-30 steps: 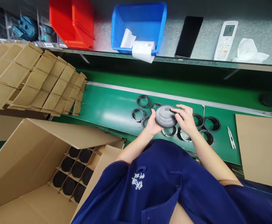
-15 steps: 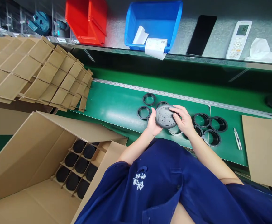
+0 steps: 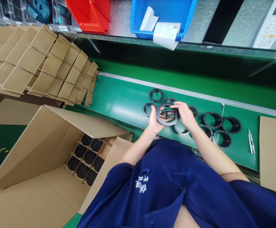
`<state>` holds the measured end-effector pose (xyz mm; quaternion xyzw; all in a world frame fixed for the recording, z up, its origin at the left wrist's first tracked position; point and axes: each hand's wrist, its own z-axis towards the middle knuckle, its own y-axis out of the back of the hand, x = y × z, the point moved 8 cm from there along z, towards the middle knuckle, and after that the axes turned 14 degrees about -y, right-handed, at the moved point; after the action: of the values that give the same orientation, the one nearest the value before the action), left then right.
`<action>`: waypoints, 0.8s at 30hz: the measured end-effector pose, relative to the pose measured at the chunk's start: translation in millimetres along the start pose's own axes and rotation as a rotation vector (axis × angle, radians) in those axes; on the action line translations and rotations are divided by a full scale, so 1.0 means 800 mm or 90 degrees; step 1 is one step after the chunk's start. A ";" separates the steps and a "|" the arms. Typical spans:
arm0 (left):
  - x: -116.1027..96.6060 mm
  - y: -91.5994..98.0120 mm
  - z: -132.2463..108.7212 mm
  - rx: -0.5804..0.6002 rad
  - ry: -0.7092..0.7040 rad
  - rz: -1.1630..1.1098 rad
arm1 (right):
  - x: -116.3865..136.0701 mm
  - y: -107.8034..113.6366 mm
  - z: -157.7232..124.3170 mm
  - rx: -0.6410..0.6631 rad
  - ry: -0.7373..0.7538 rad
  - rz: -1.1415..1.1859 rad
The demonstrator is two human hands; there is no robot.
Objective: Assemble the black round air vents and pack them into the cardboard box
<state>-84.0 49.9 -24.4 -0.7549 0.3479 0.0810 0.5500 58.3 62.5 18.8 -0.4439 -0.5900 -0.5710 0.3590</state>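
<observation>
A round dark grey vent (image 3: 161,118) is held over the green table by both hands. Its slats stand open, and fingers show through the gaps. My left hand (image 3: 155,123) grips the left side, thumb at the rim and fingers behind. My right hand (image 3: 185,116) has its fingertips on the upper right edge of the vent. Several black rings lie around the hands, among them a ring (image 3: 156,95) behind and a pair (image 3: 231,125) to the right.
An open carton (image 3: 54,158) with round black parts in dividers stands at the lower left. Stacked cardboard dividers (image 3: 43,63) rise behind it. A utility knife (image 3: 251,142) and cardboard sheet (image 3: 274,152) lie right. A shelf holds red (image 3: 90,17) and blue (image 3: 161,15) bins.
The vent's slats were closed into a flat face and are now turned open. My hands remain around it. The view has shifted, and the shelf appears higher and larger.
</observation>
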 end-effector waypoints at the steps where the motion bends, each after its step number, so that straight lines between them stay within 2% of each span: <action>1: -0.001 0.003 0.001 -0.006 0.003 0.001 | -0.001 -0.001 0.002 0.000 -0.001 0.003; 6: -0.003 0.021 0.004 -0.049 0.034 -0.024 | -0.015 -0.014 0.015 0.035 -0.026 0.022; 9: -0.006 0.043 0.012 -0.085 0.044 -0.050 | -0.027 -0.035 0.020 0.075 -0.022 -0.009; 14: 0.005 0.099 0.023 -0.183 0.090 -0.045 | -0.032 -0.110 0.009 0.241 0.133 -0.311; 17: 0.005 0.121 0.035 -0.198 0.063 -0.042 | -0.045 -0.148 0.018 0.322 0.116 -0.417; 20: -0.007 0.135 0.049 -0.202 0.053 -0.028 | -0.055 -0.180 0.057 0.361 0.085 -0.450; 21: -0.013 0.139 0.053 -0.202 0.054 -0.020 | -0.058 -0.186 0.080 0.336 0.070 -0.460; 24: -0.040 0.156 0.062 -0.201 0.036 0.003 | -0.078 -0.192 0.166 0.177 0.001 -0.509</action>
<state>-171.5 88.6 -123.7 -0.8334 0.3476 0.1147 0.4141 -52.3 194.5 -106.2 -0.1271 -0.7868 -0.5807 0.1661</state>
